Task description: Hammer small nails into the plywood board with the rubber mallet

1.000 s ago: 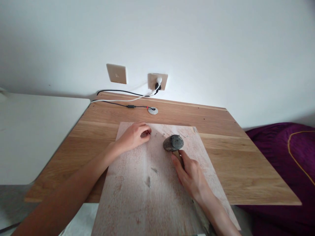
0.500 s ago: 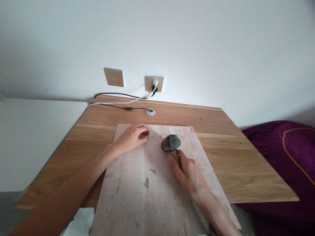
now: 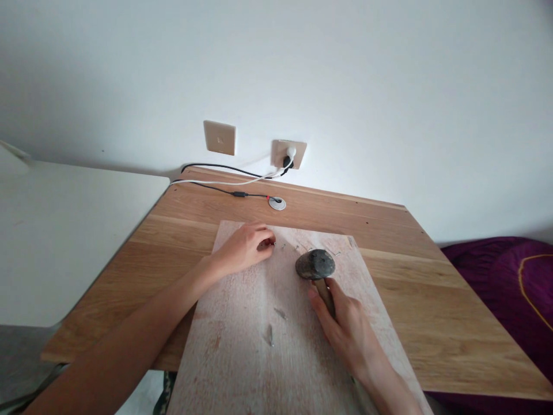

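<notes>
A pale, scuffed wooden board lies on a wooden desk. My right hand is closed round the wooden handle of a hammer, just below its dark metal head, which rests on the board. My left hand rests on the board's far left part with its fingertips pinched on a small nail-like thing. Several tiny nails lie scattered between my hands, and two bent ones lie nearer to me.
On the wall are a beige switch plate and a socket with plugs in it. Black and white cables run along the desk's back edge to a round grommet. A purple cushion lies at right, a white surface at left.
The view has shifted a little, so everything sits lower and more to the right. Both hands and the hammer keep their places on the board.
</notes>
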`<state>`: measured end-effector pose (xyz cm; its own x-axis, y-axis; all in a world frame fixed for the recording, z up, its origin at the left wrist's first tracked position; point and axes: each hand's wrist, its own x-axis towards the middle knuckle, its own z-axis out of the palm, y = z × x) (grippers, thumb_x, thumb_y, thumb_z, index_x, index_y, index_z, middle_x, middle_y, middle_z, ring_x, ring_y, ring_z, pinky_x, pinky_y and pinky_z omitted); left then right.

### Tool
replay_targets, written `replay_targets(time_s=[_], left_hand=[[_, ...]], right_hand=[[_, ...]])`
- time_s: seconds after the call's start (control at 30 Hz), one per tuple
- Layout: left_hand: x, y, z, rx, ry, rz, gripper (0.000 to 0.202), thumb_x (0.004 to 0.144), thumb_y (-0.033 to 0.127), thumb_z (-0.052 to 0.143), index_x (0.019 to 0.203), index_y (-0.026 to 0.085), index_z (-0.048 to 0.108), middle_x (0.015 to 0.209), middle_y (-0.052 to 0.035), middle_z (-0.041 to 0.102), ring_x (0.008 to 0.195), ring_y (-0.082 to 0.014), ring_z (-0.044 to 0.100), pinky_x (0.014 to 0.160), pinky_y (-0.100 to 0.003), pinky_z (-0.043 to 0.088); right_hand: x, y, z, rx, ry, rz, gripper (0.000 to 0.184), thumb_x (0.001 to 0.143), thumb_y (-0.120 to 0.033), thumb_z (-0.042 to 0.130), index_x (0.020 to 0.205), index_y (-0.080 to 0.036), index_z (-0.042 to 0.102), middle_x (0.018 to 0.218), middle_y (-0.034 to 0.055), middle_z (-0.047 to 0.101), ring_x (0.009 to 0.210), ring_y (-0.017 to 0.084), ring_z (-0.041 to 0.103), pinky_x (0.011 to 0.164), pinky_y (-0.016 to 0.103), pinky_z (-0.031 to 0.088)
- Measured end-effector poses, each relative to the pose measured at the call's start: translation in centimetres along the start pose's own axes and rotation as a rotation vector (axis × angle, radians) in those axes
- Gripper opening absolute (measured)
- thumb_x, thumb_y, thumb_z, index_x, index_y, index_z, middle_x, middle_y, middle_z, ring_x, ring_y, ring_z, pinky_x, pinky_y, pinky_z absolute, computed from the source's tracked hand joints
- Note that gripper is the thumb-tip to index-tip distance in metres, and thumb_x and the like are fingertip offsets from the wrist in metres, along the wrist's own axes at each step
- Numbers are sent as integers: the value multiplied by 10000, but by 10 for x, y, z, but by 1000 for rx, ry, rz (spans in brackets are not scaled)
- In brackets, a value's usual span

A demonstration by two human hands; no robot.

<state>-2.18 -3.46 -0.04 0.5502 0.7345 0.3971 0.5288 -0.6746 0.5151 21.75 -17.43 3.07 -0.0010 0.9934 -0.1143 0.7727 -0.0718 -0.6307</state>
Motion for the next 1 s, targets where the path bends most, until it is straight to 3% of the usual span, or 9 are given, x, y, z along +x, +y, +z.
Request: replay_targets(time_s=[0.23,0.57,0.87,1.0], left_hand=[[1,1,-1,-13,-7,-26,112,862,82,678,854,187,715,917,-49,702,910,-226,675,837,-350,520],[0,0,1,-5,0,-37,79,890,190,767,845,190,702,899,-32,685,856,-206,658,789,-327,494],[0,0,1,-16,20,-72,74,880,140,767,856,186,713,912,-27,689,859,-200,666,780,-312,484],[-1,-1,2,-37,18,-74,78,876,132,759,838,187,717,901,-23,692,839,-193,668,775,-311,487]], right_hand=[[0,3,1,-29,38,-53,368,1004,-568,413,969,-232,558,587,27,646,506,235,607,520,306,352],[1,-1,-5,-61,-79,-86,304,1041,-491,372,1074,-220,508,697,58,702,645,288,715,578,323,390],[2,5,1,-59,6,-104,338,1054,-503,382,1091,-207,542,652,34,671,590,267,673,568,323,361],[0,2,-3,-12,-43,-67,371,1041,-543,407,1098,-205,551,579,-13,607,504,238,613,526,317,369]])
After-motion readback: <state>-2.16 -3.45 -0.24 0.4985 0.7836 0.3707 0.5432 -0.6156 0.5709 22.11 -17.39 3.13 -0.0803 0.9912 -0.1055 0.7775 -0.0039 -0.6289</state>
